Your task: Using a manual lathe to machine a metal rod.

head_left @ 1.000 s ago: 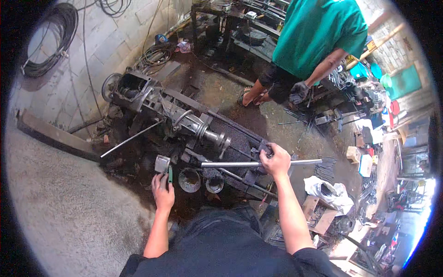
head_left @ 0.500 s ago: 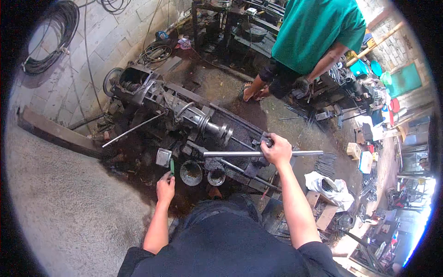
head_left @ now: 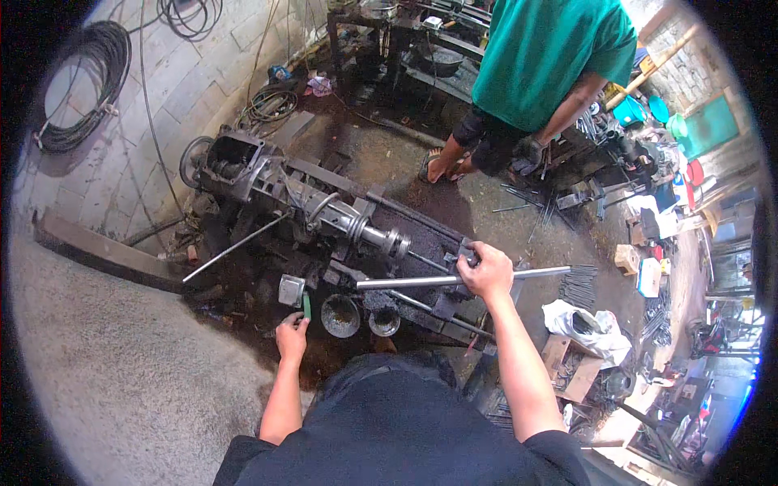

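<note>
My right hand [head_left: 488, 272] is closed round a long, smooth metal rod [head_left: 405, 283], which lies nearly level above the lathe bed. Its fingertips are close to a dark metal block [head_left: 465, 249] on the lathe [head_left: 340, 212]; whether they touch it cannot be told. My left hand [head_left: 291, 337] pinches the lower end of a slim green handle [head_left: 306, 304]. The handle's upper end meets a square, silvery box-like piece [head_left: 292, 290]; how they join is unclear. Beside that hand are a round metal bowl [head_left: 340, 316] and a smaller round tin [head_left: 384, 322].
A co-worker in a green shirt [head_left: 551, 61] stands beyond the lathe, a dark glove on one hand. A thin rod [head_left: 235, 247] sticks out toward the concrete slab [head_left: 138, 348] at left. Rods [head_left: 577, 283], a white sack [head_left: 587, 328] and a wooden box [head_left: 567, 368] lie at right.
The whole view has shifted slightly. The rod's left end has dipped, so the rod now slopes a little. Both hands keep their holds.
</note>
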A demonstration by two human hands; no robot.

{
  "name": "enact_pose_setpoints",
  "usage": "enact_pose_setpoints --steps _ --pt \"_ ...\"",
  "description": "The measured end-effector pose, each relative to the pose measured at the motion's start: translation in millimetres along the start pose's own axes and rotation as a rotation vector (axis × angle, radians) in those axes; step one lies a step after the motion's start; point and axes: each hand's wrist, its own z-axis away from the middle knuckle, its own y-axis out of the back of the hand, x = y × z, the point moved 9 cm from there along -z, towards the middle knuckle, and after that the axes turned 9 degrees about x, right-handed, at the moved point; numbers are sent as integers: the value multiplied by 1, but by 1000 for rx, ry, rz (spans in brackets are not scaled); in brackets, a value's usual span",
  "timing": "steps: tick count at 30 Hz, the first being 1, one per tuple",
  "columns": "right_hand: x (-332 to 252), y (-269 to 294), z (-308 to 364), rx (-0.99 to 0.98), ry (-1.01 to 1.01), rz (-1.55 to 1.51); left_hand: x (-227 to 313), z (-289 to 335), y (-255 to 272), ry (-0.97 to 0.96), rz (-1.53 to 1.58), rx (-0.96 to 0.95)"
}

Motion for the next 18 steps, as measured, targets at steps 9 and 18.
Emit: enact_pose_setpoints --steps 9,18 --pt "-3 0 -2 2 6 22 -19 8 -3 21 42 64" --pt "-2 -2 -1 21 26 16 -32 8 -8 69 -25 62"
